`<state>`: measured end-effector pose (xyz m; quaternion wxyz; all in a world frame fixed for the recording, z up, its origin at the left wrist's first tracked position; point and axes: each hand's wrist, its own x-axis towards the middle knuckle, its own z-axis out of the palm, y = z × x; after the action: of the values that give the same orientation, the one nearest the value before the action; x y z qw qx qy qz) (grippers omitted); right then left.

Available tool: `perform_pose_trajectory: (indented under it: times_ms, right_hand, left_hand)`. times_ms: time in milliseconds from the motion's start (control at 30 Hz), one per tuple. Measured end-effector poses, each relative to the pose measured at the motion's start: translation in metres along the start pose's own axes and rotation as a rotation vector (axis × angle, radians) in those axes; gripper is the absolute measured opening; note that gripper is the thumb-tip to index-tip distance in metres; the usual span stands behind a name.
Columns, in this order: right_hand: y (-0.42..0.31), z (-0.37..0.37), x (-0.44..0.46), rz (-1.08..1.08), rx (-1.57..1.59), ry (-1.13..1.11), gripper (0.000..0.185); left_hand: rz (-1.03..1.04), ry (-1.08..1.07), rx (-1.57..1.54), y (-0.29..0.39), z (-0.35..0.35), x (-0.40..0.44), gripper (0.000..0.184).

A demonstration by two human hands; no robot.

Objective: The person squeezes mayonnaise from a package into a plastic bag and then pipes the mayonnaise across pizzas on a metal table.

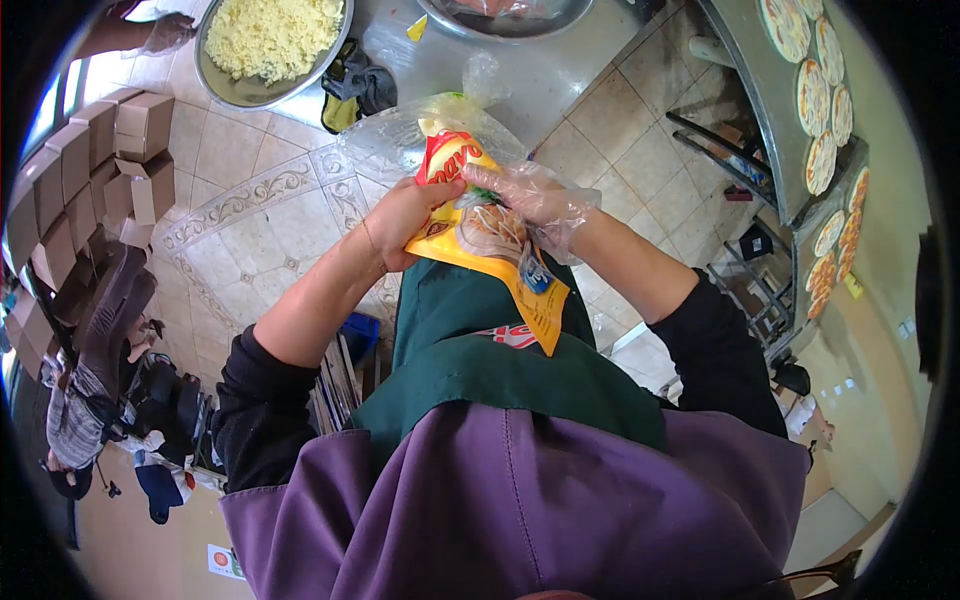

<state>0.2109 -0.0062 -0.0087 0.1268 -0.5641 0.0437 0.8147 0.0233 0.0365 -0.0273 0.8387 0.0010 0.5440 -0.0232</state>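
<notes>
A yellow and red mayonnaise pouch is in both my hands, in front of my green apron. My left hand, bare, is closed around its left side near the red top. On the right side, my right hand wears a loose clear plastic glove and grips the pouch, its thumb close to my left thumb. The pouch's lower corner hangs down toward the apron. A clear plastic bag lies at the table's near edge, just beyond the pouch.
A bowl of crumbly pale yellow food and a second metal bowl stand on the steel table. Dark gloves or cloth lie between them. Topped pizzas line a counter at right. Stacked cardboard boxes and another person's gloved hand are at left.
</notes>
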Motion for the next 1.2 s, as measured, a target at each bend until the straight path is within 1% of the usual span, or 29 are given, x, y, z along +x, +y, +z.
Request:
perform_pose_trajectory:
  times_ms: [33, 100, 200, 233, 300, 367, 500, 600, 767, 833, 900, 1000, 1100, 1167, 1200]
  right_hand:
    - [0.004, -0.002, 0.005, 0.012, 0.002, 0.016, 0.054]
    - [0.009, -0.003, 0.011, 0.025, 0.004, 0.033, 0.052]
    - [0.014, -0.002, 0.014, 0.04, 0.009, 0.085, 0.046]
    - [0.016, -0.001, 0.014, 0.009, -0.008, 0.08, 0.049]
    - [0.017, -0.001, 0.013, -0.022, -0.024, 0.075, 0.052]
    - [0.015, -0.002, 0.012, 0.022, 0.004, 0.088, 0.045]
    - [0.015, 0.001, 0.008, -0.012, 0.035, 0.095, 0.045]
    - [0.015, 0.002, 0.007, -0.029, -0.015, 0.118, 0.044]
    - [0.017, 0.001, 0.007, -0.025, -0.014, 0.127, 0.04]
    - [0.017, -0.001, 0.007, -0.024, -0.058, 0.096, 0.043]
    - [0.018, -0.005, 0.008, -0.021, -0.101, 0.064, 0.047]
    - [0.021, -0.014, 0.011, -0.023, -0.089, 0.075, 0.048]
    - [0.023, -0.017, 0.01, -0.019, -0.095, 0.029, 0.051]
    - [0.02, -0.013, 0.004, -0.033, -0.009, -0.009, 0.053]
    - [0.02, -0.014, 0.005, -0.035, -0.009, -0.009, 0.053]
  left_hand:
    - [-0.001, -0.001, -0.001, 0.0, -0.001, 0.001, 0.028]
    - [-0.028, -0.053, 0.016, -0.001, -0.003, 0.003, 0.035]
    - [-0.031, -0.077, 0.019, -0.001, -0.003, 0.002, 0.035]
    - [-0.031, -0.078, 0.018, -0.002, -0.002, 0.002, 0.035]
    - [-0.01, -0.037, -0.013, -0.005, 0.0, 0.002, 0.028]
    - [-0.009, -0.052, -0.027, -0.006, 0.0, 0.002, 0.028]
    - [-0.027, -0.081, -0.049, -0.01, -0.005, 0.006, 0.027]
    - [-0.054, -0.099, -0.036, -0.011, -0.007, 0.008, 0.027]
    - [-0.037, -0.09, 0.006, -0.009, 0.0, -0.001, 0.03]
    - [-0.036, -0.07, 0.041, -0.008, 0.002, -0.003, 0.031]
    - [-0.016, -0.097, 0.093, -0.008, 0.0, -0.003, 0.034]
    - [-0.019, -0.146, 0.044, 0.001, -0.009, -0.006, 0.038]
    - [-0.052, -0.179, 0.055, 0.014, -0.014, -0.014, 0.043]
    - [-0.042, -0.189, 0.112, 0.017, -0.017, -0.013, 0.044]
    - [-0.053, -0.206, 0.046, 0.017, -0.02, -0.011, 0.045]
